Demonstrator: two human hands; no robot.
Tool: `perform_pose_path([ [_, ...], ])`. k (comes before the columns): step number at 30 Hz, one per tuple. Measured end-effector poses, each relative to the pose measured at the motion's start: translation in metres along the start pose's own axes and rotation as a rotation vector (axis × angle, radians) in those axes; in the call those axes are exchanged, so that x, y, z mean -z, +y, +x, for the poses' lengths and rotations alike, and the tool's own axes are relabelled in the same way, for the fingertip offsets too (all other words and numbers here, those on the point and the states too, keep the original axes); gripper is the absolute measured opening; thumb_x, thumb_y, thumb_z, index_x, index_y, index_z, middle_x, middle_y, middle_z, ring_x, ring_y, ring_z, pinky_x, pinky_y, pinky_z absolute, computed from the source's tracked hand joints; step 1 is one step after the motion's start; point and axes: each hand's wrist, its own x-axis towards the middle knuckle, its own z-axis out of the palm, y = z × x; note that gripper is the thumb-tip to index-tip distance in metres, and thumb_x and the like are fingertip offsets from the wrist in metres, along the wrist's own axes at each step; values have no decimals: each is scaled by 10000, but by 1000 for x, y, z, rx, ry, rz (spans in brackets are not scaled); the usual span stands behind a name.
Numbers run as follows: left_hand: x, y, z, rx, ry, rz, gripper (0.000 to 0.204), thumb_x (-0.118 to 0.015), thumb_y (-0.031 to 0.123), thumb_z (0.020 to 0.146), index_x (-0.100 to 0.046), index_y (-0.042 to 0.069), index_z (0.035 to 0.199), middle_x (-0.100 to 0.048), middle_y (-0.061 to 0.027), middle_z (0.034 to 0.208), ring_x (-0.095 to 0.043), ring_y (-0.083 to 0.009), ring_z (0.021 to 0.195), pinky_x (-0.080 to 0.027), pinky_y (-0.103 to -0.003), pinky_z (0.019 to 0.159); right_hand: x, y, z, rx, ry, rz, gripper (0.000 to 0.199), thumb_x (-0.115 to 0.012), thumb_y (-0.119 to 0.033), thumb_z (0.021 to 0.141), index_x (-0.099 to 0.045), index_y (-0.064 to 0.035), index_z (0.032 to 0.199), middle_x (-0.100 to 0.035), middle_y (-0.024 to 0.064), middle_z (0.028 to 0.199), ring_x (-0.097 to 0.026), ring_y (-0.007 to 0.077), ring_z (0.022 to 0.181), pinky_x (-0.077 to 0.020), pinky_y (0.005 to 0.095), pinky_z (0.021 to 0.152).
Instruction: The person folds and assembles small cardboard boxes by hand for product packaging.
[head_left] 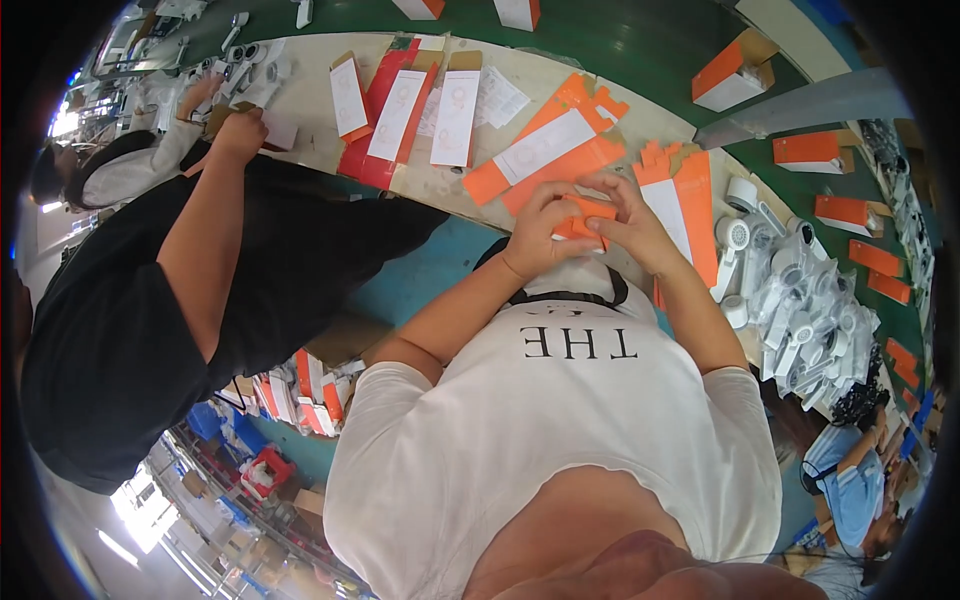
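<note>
- The person's left hand (538,236) and right hand (640,232) together grasp a small orange-and-white carton (592,211) before the chest, at the edge of the table (305,100); finger placement is partly hidden.
- Flat orange sheets (548,146) lie just beyond.
- White shower heads (792,300), many bagged, heap rightward.
- Farther off, three white-faced boxes (457,115) sit near a co-worker's arm (207,240).
</note>
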Motion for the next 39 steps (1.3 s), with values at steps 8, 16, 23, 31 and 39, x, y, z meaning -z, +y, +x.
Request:
perform_pose_path([
  [8, -12, 11, 3, 54, -66, 8, 406, -801, 268, 588, -532, 61, 811, -448, -91, 1036, -501, -228, 940, -450, -339, 780, 19, 6, 5, -203, -132, -304, 485, -524, -48, 836, -406, -58, 1306, -548, 92, 1139, -532, 153, 996, -435, 270, 828],
  [16, -4, 6, 9, 52, -246, 73, 573, -824, 308, 547, -512, 64, 961, -457, -114, 1083, -497, -286, 1006, -435, -356, 852, 37, 9, 16, -315, -258, -62, 517, -527, -130, 850, -364, -70, 1337, -477, 69, 1264, -437, 153, 1165, -327, 276, 975],
  [23, 25, -1, 13, 90, -78, 105, 599, -831, 250, 524, -508, 61, 992, -487, -134, 1102, -500, -296, 1010, -427, -364, 859, 24, 4, 45, -261, -289, 252, 484, -470, -195, 891, -346, -50, 1336, -459, 83, 1286, -416, 168, 1193, -299, 278, 1004],
  [31, 103, -24, 28, 626, 995, -607, 275, -554, 239, 878, -494, 19, 1032, -556, -62, 979, -538, -166, 910, -430, -292, 837, 23, 75, 201, 498, 153, -1162, 465, -557, -232, 827, -451, -140, 1271, -499, 77, 1245, -423, 281, 1191, -352, 364, 976],
  [39, 125, -40, -25, 838, 997, -1050, 460, -389, 447, 911, -498, 80, 1166, -562, -82, 1133, -546, -241, 1034, -432, -371, 901, 20, 119, 247, 642, 214, -1209, 128, -605, -210, 773, -708, -190, 846, -556, -14, 1181, -425, 297, 1164, -337, 400, 979],
])
